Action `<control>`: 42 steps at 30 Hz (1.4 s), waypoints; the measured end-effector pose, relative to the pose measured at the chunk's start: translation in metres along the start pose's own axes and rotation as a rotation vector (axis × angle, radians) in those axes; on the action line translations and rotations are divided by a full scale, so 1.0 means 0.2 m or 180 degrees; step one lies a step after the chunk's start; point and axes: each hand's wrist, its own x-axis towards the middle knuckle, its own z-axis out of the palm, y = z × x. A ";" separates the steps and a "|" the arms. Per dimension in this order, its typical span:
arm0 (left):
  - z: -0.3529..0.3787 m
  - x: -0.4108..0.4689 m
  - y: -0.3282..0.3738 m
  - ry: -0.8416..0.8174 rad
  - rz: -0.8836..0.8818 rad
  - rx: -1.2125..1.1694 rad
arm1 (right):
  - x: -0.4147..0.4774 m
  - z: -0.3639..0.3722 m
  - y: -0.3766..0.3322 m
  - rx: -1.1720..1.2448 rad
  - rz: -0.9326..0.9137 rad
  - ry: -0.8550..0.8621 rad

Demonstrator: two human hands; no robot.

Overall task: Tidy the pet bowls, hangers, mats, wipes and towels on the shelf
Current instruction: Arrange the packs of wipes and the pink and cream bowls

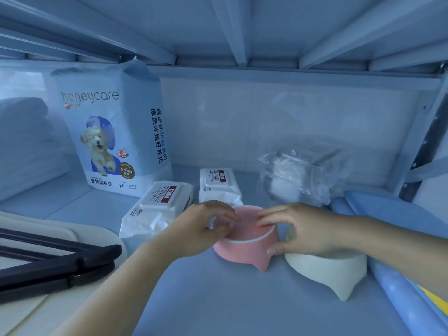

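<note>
Both hands grasp the pink plastic pet bowl with a white inner rim (242, 253), low at the front of the blue shelf board (218, 306): the left hand (201, 229) curls over its left rim, the right hand (303, 229) pinches the right rim. A sideways swing could knock the white footed pet bowl (334, 270) just beside it (probably light), or clip the white soft wipes pack (155, 209) behind. The pink bowl shows nothing inside; the white bowl's interior is hidden; the crinkled clear plastic bag (298, 175) holds something white, unidentifiable.
</note>
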 end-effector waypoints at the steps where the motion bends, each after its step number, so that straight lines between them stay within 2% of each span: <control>1: 0.00 0.00 0.00 -0.0026 -0.0018 -0.0003 | 0.00 0.00 0.00 -0.0037 -0.0019 0.0021; 8: -0.02 -0.02 -0.02 -0.0097 -0.0289 -0.0118 | 0.04 -0.01 0.02 0.0039 0.0074 -0.0079; 21: -0.06 -0.02 -0.01 -0.0035 -0.0172 -0.0278 | 0.08 -0.02 0.01 -0.0100 0.0116 -0.0130; 30: -0.09 -0.02 -0.02 0.0002 -0.0180 -0.0227 | 0.12 -0.04 0.03 0.0278 0.0268 -0.0018; 38: -0.10 -0.02 -0.04 0.0200 -0.0135 -0.0416 | 0.16 -0.09 0.01 0.0595 0.0496 -0.0149; 42: -0.09 -0.01 -0.05 0.0385 -0.0055 -0.0509 | 0.15 -0.12 -0.05 0.0818 0.0597 0.0211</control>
